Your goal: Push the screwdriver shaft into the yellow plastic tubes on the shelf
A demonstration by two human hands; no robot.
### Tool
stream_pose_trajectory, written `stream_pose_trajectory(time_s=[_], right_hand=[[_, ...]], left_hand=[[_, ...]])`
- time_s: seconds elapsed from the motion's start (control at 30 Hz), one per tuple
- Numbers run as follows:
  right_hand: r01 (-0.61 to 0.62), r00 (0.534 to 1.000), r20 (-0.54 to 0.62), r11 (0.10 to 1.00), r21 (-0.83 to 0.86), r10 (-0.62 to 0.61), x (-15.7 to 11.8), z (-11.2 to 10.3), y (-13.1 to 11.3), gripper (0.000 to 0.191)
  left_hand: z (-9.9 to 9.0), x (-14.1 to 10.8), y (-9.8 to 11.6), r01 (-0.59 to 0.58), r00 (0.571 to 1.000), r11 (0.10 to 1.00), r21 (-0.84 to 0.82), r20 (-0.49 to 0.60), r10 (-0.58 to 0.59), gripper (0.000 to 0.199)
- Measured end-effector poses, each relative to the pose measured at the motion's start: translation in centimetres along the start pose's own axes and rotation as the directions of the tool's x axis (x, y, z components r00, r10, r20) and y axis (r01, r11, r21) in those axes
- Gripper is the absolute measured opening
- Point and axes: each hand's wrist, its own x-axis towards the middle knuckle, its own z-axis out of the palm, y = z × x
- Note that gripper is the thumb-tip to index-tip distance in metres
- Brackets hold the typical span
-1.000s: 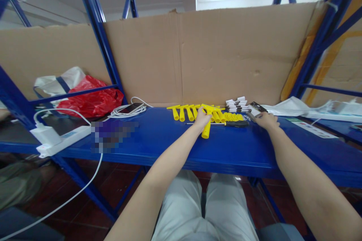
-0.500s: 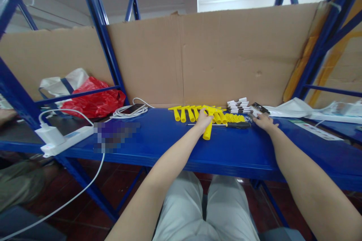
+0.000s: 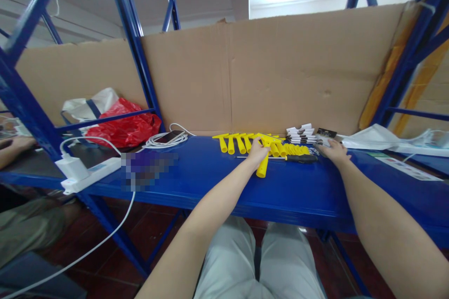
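Note:
My left hand (image 3: 258,152) is closed around a yellow T-shaped plastic handle (image 3: 262,168), its round tube pointing down toward me. Behind it stands a row of similar yellow T-shaped pieces (image 3: 231,144). My right hand (image 3: 334,151) is over small shiny parts (image 3: 313,150), fingertips bent down and together; whatever they pinch is too small to make out. Between my hands lies a screwdriver (image 3: 301,159) with a black grip, its shaft pointing left. Several small yellow pieces (image 3: 296,149) sit in a line just behind it.
White-and-black pieces (image 3: 300,133) are stacked near the cardboard wall (image 3: 280,74). A black card packet (image 3: 326,132) lies behind my right hand. Leftward are a phone (image 3: 170,137), coiled white cable, power strip (image 3: 94,175) and red bag (image 3: 128,124). Another person's hand (image 3: 21,143) shows far left.
The whole view has shifted slightly, so things appear a little further right and lower. My left hand keeps its hold on the yellow handle; my right hand stays by the small parts.

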Motion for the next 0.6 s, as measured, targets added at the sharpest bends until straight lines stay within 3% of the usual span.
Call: stream_pose_trajectory(time_s=[0.1,0.27,0.47,0.6], right_hand=[[-0.096,0.995,-0.026,0.992,0.085,0.098,-0.7,-0.9,-0.9,0.065],[0.057,0.994,-0.097,0.992,0.113,-0.046,-2.0,-2.5,-1.7,0.070],[0.211,0.958,-0.222,0.970,0.123,-0.181,-2.9,-3.9,-2.2,0.069],[0.226,0.945,-0.288,0.946,0.235,-0.154,-3.1,-4.3,-3.8,0.062]], left_hand=[[0.1,-0.1,0.1,0.009,1.000,1.000,0.006,-0.004,-0.009,0.057],[0.1,-0.1,0.0,-0.013,1.000,1.000,0.016,-0.013,0.013,0.059],[0.1,0.1,-0.1,-0.027,0.999,1.000,0.007,-0.025,0.027,0.065],[0.1,0.5,-0.3,-0.008,0.999,1.000,0.006,-0.044,0.008,0.065]])
